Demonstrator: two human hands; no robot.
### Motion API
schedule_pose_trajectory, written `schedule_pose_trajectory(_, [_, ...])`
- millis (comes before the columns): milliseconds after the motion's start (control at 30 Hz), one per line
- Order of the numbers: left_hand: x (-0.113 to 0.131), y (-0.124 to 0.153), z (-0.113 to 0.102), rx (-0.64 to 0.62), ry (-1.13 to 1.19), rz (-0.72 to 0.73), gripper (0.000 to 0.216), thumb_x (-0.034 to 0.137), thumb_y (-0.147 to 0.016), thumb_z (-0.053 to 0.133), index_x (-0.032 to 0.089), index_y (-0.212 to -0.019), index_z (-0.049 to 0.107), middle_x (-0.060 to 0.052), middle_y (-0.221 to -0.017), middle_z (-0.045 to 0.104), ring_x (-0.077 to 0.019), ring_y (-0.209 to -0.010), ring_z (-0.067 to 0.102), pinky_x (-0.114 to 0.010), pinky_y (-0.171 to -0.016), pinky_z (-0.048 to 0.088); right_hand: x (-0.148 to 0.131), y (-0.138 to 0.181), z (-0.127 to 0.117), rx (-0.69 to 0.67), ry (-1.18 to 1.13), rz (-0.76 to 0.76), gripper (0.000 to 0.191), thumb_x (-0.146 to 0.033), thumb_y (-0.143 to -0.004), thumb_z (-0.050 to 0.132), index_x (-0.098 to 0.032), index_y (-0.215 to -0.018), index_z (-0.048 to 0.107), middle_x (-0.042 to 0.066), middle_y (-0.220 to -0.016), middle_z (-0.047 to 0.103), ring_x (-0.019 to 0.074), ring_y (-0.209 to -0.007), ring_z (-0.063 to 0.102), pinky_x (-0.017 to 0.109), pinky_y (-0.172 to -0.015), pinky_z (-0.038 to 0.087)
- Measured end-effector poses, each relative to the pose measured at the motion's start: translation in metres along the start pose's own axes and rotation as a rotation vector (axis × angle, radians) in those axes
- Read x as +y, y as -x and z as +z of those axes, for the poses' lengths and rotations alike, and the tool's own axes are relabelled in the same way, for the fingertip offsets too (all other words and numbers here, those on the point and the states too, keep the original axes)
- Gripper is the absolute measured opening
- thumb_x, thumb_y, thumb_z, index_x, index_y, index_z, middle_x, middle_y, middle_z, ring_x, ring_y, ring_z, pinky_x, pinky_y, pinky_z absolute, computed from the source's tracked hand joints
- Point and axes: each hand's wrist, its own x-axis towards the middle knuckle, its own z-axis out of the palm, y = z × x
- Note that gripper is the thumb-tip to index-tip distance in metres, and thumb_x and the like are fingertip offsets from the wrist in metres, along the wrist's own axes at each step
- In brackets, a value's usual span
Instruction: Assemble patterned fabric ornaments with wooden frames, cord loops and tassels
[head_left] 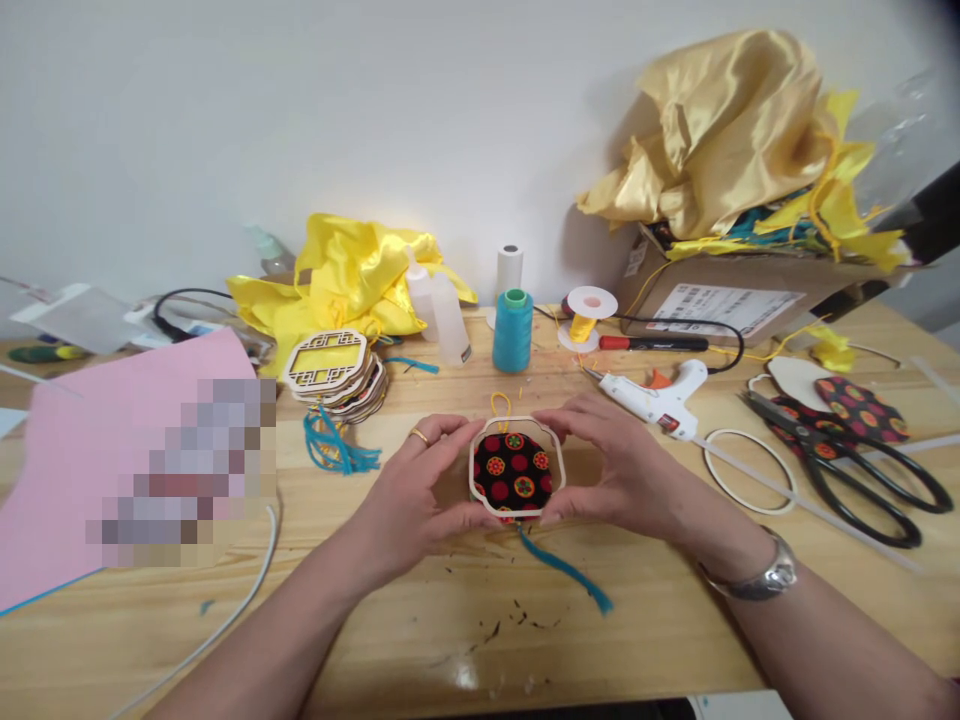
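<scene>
Between my two hands is a pale wooden frame (562, 467) with notched corners, lying over a black fabric piece (514, 478) printed with red and orange flowers. My left hand (420, 480) grips the frame's left side, thumb at the lower edge and fingers at the upper corner. My right hand (611, 465) holds the right side the same way. A yellow cord loop (501, 405) sticks out at the top, and a teal tassel (566, 568) trails from the bottom onto the table. The fabric's underside is hidden.
Stacked lattice frames (328, 365) with teal tassels lie to the left. Behind stand a teal thread cone (513, 335) and white bottles (448, 318). A glue gun (656, 398), black scissors (832, 455) and a wooden ring (750, 435) lie right, below a cardboard box (645, 275).
</scene>
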Motion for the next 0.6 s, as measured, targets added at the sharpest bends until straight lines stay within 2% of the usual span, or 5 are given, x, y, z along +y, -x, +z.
schedule_pose_trajectory(67, [0.001, 0.001, -0.001, -0.013, -0.009, 0.004, 0.066, 0.049, -0.075, 0.065, 0.031, -0.133, 0.039, -0.006, -0.122, 0.047, -0.026, -0.114, 0.047, -0.042, -0.098, 0.043, 0.0, 0.0, 0.0, -0.03, -0.006, 0.019, 0.07, -0.053, -0.06, 0.076, -0.017, -0.116, 0.056, 0.006, -0.098, 0.061, 0.0211, -0.091, 0.053, 0.034, -0.077, 0.045])
schedule_pose_trajectory(267, [0.007, 0.002, -0.005, -0.072, -0.052, -0.002, 0.064, 0.044, -0.079, 0.063, 0.029, -0.135, 0.037, -0.008, -0.125, 0.044, -0.0268, -0.117, 0.043, -0.044, -0.098, 0.041, 0.0, 0.0, -0.003, -0.183, -0.017, 0.037, 0.045, -0.043, -0.077, 0.067, -0.023, -0.116, 0.058, 0.006, -0.099, 0.061, 0.0209, -0.091, 0.052, 0.033, -0.076, 0.043])
schedule_pose_trajectory(467, [0.01, 0.002, -0.006, -0.077, -0.049, 0.002, 0.062, 0.043, -0.079, 0.063, 0.031, -0.134, 0.039, -0.008, -0.123, 0.044, -0.027, -0.115, 0.043, -0.045, -0.097, 0.041, 0.001, -0.001, -0.004, -0.21, -0.004, 0.042, 0.045, -0.037, -0.078, 0.069, -0.023, -0.119, 0.057, 0.006, -0.097, 0.061, 0.0215, -0.09, 0.051, 0.034, -0.076, 0.042])
schedule_pose_trajectory(600, [0.012, 0.001, -0.006, -0.073, -0.041, -0.007, 0.06, 0.042, -0.078, 0.063, 0.029, -0.133, 0.041, -0.007, -0.119, 0.046, -0.0251, -0.112, 0.045, -0.042, -0.096, 0.043, 0.001, -0.001, -0.002, -0.204, 0.02, 0.049, 0.047, -0.035, -0.077, 0.07, -0.023, -0.12, 0.057, 0.006, -0.095, 0.061, 0.0215, -0.09, 0.051, 0.034, -0.076, 0.042])
